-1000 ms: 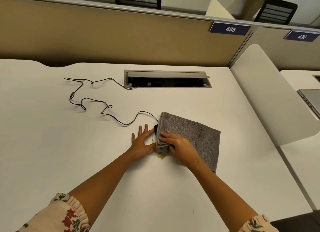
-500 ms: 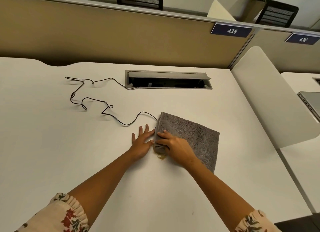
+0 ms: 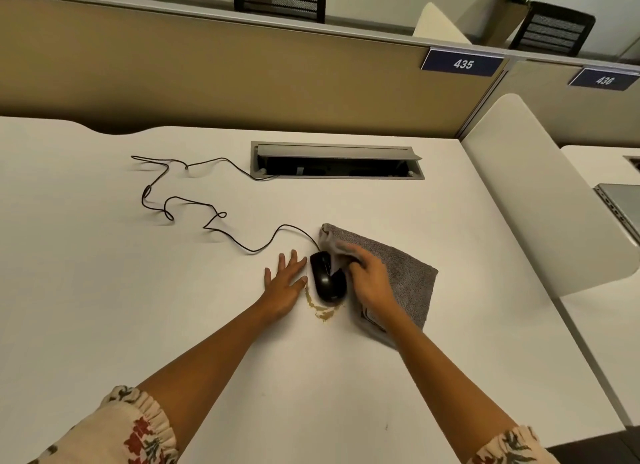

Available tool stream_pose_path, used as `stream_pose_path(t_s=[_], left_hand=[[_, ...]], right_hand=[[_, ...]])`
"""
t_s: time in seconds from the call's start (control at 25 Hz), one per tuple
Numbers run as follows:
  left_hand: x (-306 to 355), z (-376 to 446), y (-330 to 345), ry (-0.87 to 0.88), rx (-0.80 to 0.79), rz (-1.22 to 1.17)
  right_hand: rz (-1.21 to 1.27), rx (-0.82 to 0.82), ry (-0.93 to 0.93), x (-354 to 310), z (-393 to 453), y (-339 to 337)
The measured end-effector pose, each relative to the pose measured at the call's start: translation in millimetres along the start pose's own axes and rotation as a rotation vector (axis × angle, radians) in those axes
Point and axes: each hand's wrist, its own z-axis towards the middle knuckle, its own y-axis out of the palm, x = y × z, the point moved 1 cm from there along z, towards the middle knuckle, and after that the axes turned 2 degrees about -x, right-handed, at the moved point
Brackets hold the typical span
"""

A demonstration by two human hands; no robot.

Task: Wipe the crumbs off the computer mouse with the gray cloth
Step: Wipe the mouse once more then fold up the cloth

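Note:
A black wired computer mouse [image 3: 325,276] lies on the white desk [image 3: 104,290], uncovered. Yellowish crumbs [image 3: 322,309] lie in an arc on the desk just in front of it. My left hand [image 3: 284,283] rests flat on the desk, fingers straight, its thumb side close against the mouse's left edge. My right hand [image 3: 370,280] lies on the gray cloth [image 3: 408,276], which is spread on the desk right of the mouse; its blurred fingers grip the cloth's bunched left edge beside the mouse.
The mouse's black cable [image 3: 207,221] snakes left and back to an open cable hatch [image 3: 337,160] in the desk. A white divider panel [image 3: 540,200] stands at the right, a laptop [image 3: 620,200] beyond it. A tan partition [image 3: 207,69] lines the back edge.
The cloth covered the mouse under my right hand; now it has been drawn off to the right and the mouse is exposed. More crumbs show on the desk. My left hand has stayed put.

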Motion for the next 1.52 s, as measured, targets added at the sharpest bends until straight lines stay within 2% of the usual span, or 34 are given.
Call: stream_pose_path(t_s=[0.08,0.12,0.28,0.44,0.52,0.6,0.72,0.8,1.0,1.16,1.24,1.32,1.36,1.48,1.52], left_hand=[[0,-1,0,0.001,-0.011,-0.004],[0,-2,-1,0.006,-0.017,-0.017],[2,-5,0,0.027,-0.018,-0.066],[2,-2,0,0.012,-0.014,-0.037],[2,-2,1,-0.001,-0.006,-0.035],[0,-4,1,0.003,-0.001,-0.045],[-4,-7,3,0.051,0.008,-0.040],[-4,-8,3,0.064,0.025,-0.053],[-2,-12,1,0.063,0.039,-0.069],[18,-11,-8,-0.080,-0.030,-0.079],[43,-12,-6,-0.193,0.103,-0.095],[78,-20,3,-0.161,0.273,-0.219],[98,-25,10,-0.075,0.240,-0.291],[161,-39,45,0.111,-0.107,-0.418],[177,-39,56,0.135,-0.158,-0.461]], right_hand=[[0.195,0.104,0.141,8,2,-15],[0.188,0.097,0.158,9,1,-19],[-0.119,-0.075,0.011,14,-18,-9],[-0.209,-0.173,-0.107,10,-25,16],[-0.177,-0.223,-0.083,8,-18,14],[-0.078,-0.142,-0.012,9,-6,1],[0.171,0.100,0.162,16,0,-28],[0.299,0.195,0.241,19,-3,-42],[0.403,0.202,0.257,24,-12,-45],[0.549,0.272,0.295,22,-18,-49],[0.648,0.320,0.350,23,-20,-51],[0.695,0.382,0.370,23,-20,-53],[0.695,0.404,0.347,21,-21,-53],[0.649,0.397,0.189,1,-34,-48],[0.595,0.383,0.137,-4,-40,-46]])
